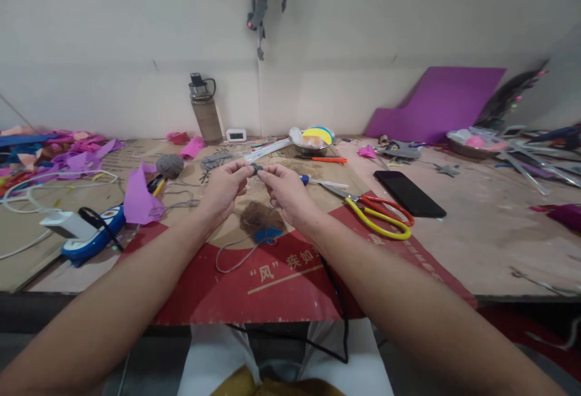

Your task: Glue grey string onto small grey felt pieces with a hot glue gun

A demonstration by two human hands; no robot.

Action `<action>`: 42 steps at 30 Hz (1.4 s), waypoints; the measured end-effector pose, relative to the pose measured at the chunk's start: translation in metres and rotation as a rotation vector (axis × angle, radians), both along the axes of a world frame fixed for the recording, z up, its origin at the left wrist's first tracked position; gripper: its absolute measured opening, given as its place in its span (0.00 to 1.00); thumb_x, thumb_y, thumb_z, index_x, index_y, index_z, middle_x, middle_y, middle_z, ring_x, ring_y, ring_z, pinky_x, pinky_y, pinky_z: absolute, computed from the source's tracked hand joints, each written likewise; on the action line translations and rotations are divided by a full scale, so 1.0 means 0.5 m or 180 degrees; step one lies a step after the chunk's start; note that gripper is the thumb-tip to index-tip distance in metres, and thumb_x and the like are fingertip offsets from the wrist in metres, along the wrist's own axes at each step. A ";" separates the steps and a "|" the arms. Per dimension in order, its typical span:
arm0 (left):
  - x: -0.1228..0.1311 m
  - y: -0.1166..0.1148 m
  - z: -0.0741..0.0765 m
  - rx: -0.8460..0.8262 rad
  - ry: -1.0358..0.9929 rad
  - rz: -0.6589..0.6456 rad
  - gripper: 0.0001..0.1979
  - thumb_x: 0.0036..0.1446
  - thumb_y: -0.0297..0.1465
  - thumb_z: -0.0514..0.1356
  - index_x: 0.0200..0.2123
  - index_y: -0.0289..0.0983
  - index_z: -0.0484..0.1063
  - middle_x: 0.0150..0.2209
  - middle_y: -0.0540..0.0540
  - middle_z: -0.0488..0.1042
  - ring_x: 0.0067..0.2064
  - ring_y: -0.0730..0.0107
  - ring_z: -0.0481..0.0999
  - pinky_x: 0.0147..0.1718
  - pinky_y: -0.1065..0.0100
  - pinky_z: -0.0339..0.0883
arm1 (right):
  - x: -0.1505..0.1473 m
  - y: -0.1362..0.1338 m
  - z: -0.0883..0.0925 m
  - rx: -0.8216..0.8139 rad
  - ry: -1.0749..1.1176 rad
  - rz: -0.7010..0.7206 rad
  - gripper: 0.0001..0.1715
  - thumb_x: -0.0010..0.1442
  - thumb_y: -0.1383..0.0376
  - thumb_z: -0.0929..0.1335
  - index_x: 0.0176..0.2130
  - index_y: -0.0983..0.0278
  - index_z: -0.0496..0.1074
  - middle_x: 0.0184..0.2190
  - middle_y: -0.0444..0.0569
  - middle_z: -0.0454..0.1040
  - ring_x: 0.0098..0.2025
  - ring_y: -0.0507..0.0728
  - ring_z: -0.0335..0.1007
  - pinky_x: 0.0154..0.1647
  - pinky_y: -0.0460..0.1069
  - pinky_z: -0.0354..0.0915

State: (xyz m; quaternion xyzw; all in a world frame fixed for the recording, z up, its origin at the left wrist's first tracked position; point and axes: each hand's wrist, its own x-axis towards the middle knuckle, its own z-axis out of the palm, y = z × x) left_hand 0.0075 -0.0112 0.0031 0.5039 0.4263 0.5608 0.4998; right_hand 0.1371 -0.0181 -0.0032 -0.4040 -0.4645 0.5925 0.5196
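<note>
Holding the small grey piece point(255, 168) above the worktop point(476, 244), we pinch it from both sides. The left hand point(224, 189) has thumb and fingers point(241, 172) pressed together on one end, and the right hand point(285, 190) does the same at the other, so the two hands nearly meet. The piece is too small for us to tell what it is.

A thin grey thread point(236, 257) lies looped on the red card point(290, 287) below our wrists, near a brown tuft point(256, 217) and a blue scrap point(265, 236). We judge that work this fine goes best with a light pinch close to the tips and steady wrists, so the piece neither twists nor slips. The yellow-and-red scissors point(379, 217) lie just right of our right hand.

On the red card we read “风” in quotes, then 疾如; our arm covers the rest. No brand shows on the bottle point(204, 111) or the black phone point(410, 194).
</note>
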 end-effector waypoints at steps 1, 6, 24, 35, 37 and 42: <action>0.000 0.002 -0.002 0.0016 -0.0049 0.0006 0.09 0.44 0.30 0.65 0.26 0.35 0.67 0.17 0.59 0.52 0.17 0.83 0.47 0.18 0.75 0.42 | -0.001 -0.001 0.001 -0.0014 -0.0001 -0.0011 0.07 0.56 0.64 0.68 0.31 0.62 0.63 0.18 0.34 0.53 0.17 0.44 0.43 0.16 0.43 0.41; -0.006 0.015 -0.011 0.0108 -0.0346 0.0175 0.09 0.42 0.30 0.66 0.26 0.35 0.69 0.20 0.56 0.61 0.19 0.83 0.54 0.17 0.75 0.47 | -0.006 0.000 -0.007 -0.0092 -0.0094 0.0141 0.07 0.60 0.62 0.63 0.31 0.62 0.62 0.18 0.34 0.51 0.17 0.45 0.40 0.18 0.43 0.41; -0.052 0.048 0.000 0.0248 -0.0858 0.0563 0.07 0.45 0.28 0.64 0.26 0.33 0.69 0.22 0.53 0.68 0.20 0.85 0.63 0.14 0.81 0.49 | 0.067 0.024 -0.009 0.1848 -0.3763 -0.0471 0.21 0.65 0.56 0.59 0.30 0.63 0.73 0.28 0.53 0.75 0.29 0.54 0.66 0.31 0.48 0.56; -0.071 0.055 -0.001 0.0221 -0.1077 0.0438 0.09 0.44 0.30 0.67 0.26 0.33 0.70 0.23 0.51 0.70 0.20 0.84 0.64 0.15 0.80 0.50 | 0.118 0.077 -0.061 0.0627 -0.3265 -0.0711 0.09 0.46 0.65 0.68 0.19 0.60 0.64 0.16 0.46 0.66 0.22 0.57 0.65 0.24 0.51 0.60; -0.072 0.055 -0.001 0.0155 -0.1100 0.0436 0.09 0.44 0.30 0.67 0.25 0.32 0.71 0.23 0.51 0.70 0.20 0.84 0.65 0.15 0.80 0.51 | 0.109 0.074 -0.048 0.0610 -0.3004 -0.0780 0.05 0.49 0.63 0.65 0.23 0.60 0.66 0.19 0.47 0.69 0.24 0.58 0.67 0.24 0.51 0.62; -0.073 0.053 -0.002 0.0036 -0.1130 0.0527 0.08 0.44 0.30 0.67 0.26 0.32 0.72 0.23 0.51 0.70 0.20 0.83 0.67 0.14 0.80 0.52 | 0.079 0.045 -0.014 0.0950 -0.1710 -0.0828 0.15 0.49 0.65 0.63 0.40 0.61 0.64 0.32 0.46 0.71 0.30 0.55 0.72 0.33 0.50 0.68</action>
